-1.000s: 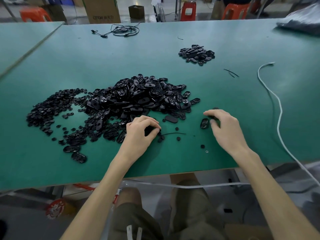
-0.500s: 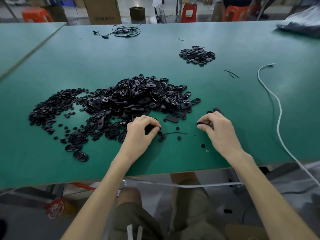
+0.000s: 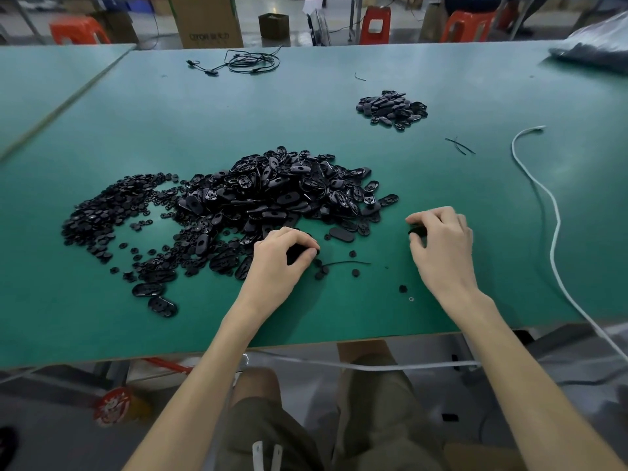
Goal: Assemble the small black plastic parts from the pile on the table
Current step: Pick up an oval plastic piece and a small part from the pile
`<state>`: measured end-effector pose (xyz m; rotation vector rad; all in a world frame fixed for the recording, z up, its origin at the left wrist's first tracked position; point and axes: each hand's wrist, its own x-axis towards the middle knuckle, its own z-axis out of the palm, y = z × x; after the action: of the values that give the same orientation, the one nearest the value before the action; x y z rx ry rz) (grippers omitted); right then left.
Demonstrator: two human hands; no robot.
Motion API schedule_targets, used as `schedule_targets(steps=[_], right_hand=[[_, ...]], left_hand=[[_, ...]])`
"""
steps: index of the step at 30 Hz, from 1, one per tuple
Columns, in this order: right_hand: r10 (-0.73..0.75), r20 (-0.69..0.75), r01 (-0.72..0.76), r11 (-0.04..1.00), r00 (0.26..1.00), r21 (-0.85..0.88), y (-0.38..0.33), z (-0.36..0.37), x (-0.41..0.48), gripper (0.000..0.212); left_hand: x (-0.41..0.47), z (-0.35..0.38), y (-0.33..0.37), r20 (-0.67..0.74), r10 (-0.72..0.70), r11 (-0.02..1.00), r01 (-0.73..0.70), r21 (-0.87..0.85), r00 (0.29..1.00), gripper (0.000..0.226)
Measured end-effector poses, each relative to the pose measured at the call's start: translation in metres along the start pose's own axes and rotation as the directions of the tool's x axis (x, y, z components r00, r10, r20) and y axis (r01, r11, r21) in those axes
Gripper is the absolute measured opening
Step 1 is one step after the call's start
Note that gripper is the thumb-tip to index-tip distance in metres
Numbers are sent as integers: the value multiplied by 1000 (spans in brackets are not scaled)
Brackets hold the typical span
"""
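R hand (image 3: pixel 441 246) has pinched an oval part (image 3: pixel 415 230) off bench (image 3: pixel 339 321), 4 o'clock of pile (image 3: pixel 272 198); L hand (image 3: pixel 280 258) still grips a small part (image 3: pixel 295 254). Mating likely next.

A glossy black pile (image 3: pixel 272 192) of plastic parts covers a teal-green table (image 3: pixel 170 113) just beyond the left hand (image 3: pixel 278 260), which grips a black piece (image 3: pixel 296 254), while the right hand (image 3: pixel 441 239) pinches another black part (image 3: pixel 416 230). Farther out past the right grip lies a smaller black heap (image 3: pixel 390 108). A white cord (image 3: pixel 557 226) snakes to that grip's right, orange-red stools (image 3: pixel 373 23) and a brown cardboard box (image 3: pixel 207 18) with dark lettering stand far beyond both grips, and nearer than both, olive-khaki shorts (image 3: pixel 373 419) carry white drawstrings (image 3: pixel 258 455).
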<state>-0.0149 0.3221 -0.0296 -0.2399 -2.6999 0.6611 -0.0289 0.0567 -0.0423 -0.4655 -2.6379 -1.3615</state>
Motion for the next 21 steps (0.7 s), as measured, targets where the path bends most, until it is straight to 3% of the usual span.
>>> schedule_targets(steps=[3,6,10,16,18,21], right_hand=[[-98,-42,96,994,994,-53,-18,4,-3,27],[-173,17,173,985,985,-3,-38,15,-3,23],[-157,105,160,987,982,-18,-51,33,-1,28],[-201,22,202,979,979,-22,-51,26,0,18],[-200,-89,206,976,976,63,-54,19,-4,17],[-30,-153,89,913,988,399,-63,9,-8,13]], left_hand=[[0,-1,2,-11,4,1000,-4,-21,1000,11],[0,-1,2,-14,-2,1000,2,-20,1000,12],[-1,-2,3,-14,-2,1000,2,-15,1000,13],[-1,-2,3,-39,-2,999,1,-32,999,10],[-1,-2,3,-58,-4,999,1,-49,998,9],[0,-4,4,-93,-54,984,37,-173,994,8]])
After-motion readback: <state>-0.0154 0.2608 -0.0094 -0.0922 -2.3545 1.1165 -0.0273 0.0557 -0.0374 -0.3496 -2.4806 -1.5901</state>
